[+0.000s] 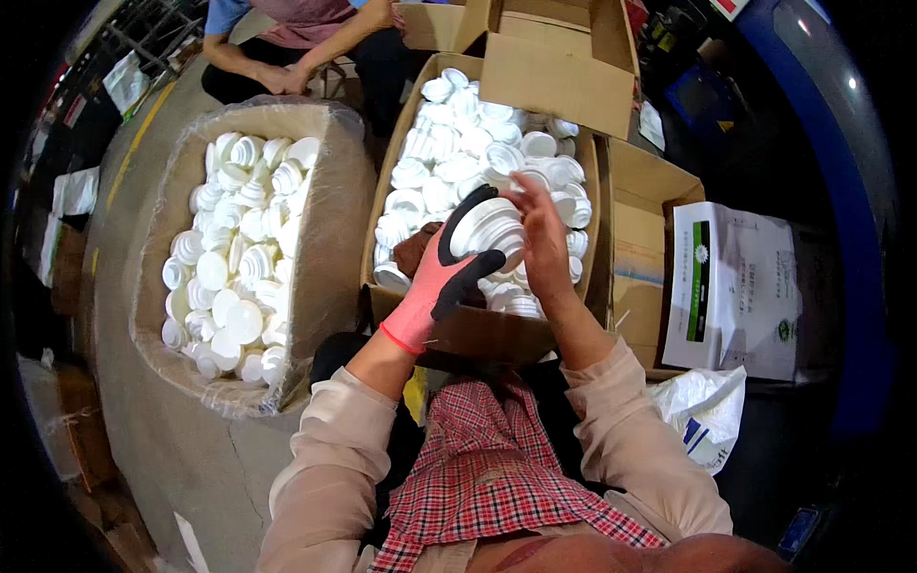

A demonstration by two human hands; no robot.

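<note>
My left hand (441,272) wears a pink glove with black-coated fingers. Thumb and fingers close around a white, stepped round plastic piece (489,229), like a lid with stacked rings. Bare and close against its right side is my right hand (543,234), fingers stretched out and apart near the rim; whether they touch it is hard to tell. Both hands are over the near part of a cardboard box (511,329) heaped with similar white pieces (449,143). A reddish-brown scrap (415,250), perhaps cloth, lies beside the gloved hand.
To the left stands a plastic-lined carton (334,191) full of similar white pieces. Another person's hands (284,78) rest together behind it. On the right are an open carton (638,229), a printed white box (731,286) and a white plastic bag (707,411).
</note>
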